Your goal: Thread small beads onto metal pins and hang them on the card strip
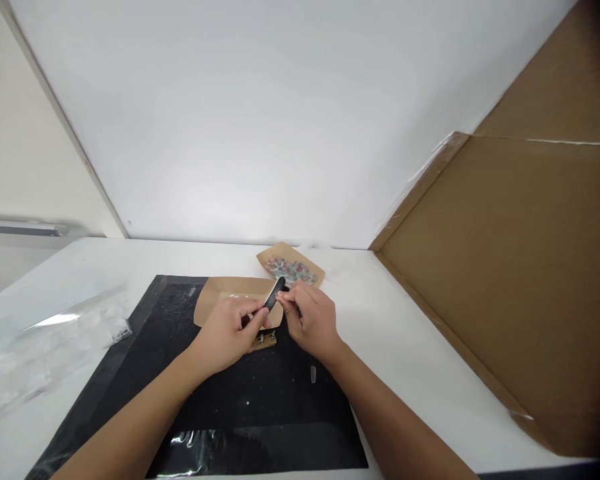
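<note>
Over the black mat (260, 413), my left hand (233, 327) pinches the lower end of a small dark, elongated object (275, 295). My right hand (313, 317) has its fingers closed at the object's upper right side; the exact contact is hard to make out. Behind both hands lies a brown paper tray (210, 300) with small white bits in it. Just below my left fingertips is a small tan piece (266, 342) with metal parts on it.
A second paper tray (283, 251) holds small wrapped items at the back. Clear plastic bags (55, 353) lie on the left. Cardboard (505, 267) stands on the right. A small clear piece (313, 375) rests on the mat.
</note>
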Tool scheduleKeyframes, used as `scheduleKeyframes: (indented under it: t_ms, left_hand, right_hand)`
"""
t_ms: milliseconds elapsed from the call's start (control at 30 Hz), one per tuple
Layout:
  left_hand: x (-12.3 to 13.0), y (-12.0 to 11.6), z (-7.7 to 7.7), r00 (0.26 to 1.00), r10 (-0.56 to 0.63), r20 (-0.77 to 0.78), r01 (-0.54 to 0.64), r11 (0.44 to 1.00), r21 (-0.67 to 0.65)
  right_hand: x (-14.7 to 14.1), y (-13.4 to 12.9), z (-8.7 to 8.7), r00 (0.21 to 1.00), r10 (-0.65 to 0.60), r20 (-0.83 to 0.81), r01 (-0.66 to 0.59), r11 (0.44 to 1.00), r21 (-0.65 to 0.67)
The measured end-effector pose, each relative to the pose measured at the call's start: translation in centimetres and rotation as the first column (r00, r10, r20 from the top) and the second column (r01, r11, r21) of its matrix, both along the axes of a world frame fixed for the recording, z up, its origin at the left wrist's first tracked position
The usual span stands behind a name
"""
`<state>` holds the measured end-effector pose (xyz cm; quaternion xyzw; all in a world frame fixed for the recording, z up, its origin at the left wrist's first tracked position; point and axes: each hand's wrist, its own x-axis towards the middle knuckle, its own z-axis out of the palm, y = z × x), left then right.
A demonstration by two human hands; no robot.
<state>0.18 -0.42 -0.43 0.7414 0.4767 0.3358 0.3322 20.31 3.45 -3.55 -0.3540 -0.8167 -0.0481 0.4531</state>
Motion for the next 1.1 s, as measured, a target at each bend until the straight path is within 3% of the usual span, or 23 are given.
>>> scheduleKeyframes:
  t_ms: [100,267,433,600,667,800,967,1100]
  left_hand:
    - [0.02,-0.01,0.07,1.000,-0.003,-0.005,0.003,1.000,0.016]
    - [-0.10,0.11,-0.07,0.999,0.012,-0.041,-0.010,0.999,0.032]
    - [-0.14,0.18,-0.05,0.996,0.009,-0.090,-0.002,0.998,0.069]
    - [-0.13,0.03,0.04,0.997,0.016,-0.075,-0.013,0.999,0.041]
    - [-0.15,-0.06,0.05,0.998,0.004,-0.066,-0.002,1.000,0.021]
    - [-0.22,-0.09,0.05,0.999,-0.037,-0.026,0.036,0.999,-0.025]
    - [-0.37,-0.02,0.18,0.999,-0.030,-0.025,0.029,0.999,-0.035]
    - [-0.42,-0.07,0.43,0.998,-0.046,-0.036,0.044,0.998,-0.038]
  right_hand:
    - [0.02,-0.07,0.04,0.994,0.087,0.070,-0.085,0.996,-0.026]
    - [-0.15,-0.03,-0.03,0.999,-0.019,-0.028,0.019,1.000,-0.004]
    - [-0.09,-0.20,-0.17,0.992,0.122,0.010,-0.120,0.987,-0.109]
    - [-0.36,-0.10,-0.32,0.994,-0.003,-0.107,-0.003,0.998,-0.058]
    - [-0.39,-0.15,-0.25,0.991,0.009,-0.133,-0.017,0.998,-0.064]
    - [-0.29,-0.35,0.00,0.996,0.089,0.008,-0.088,0.995,-0.053]
    - [-0.18,-0.19,0.09,0.999,-0.031,-0.021,0.031,0.999,-0.028]
    - [-0.20,-0.39,0.22,0.996,0.078,0.039,-0.076,0.996,-0.041]
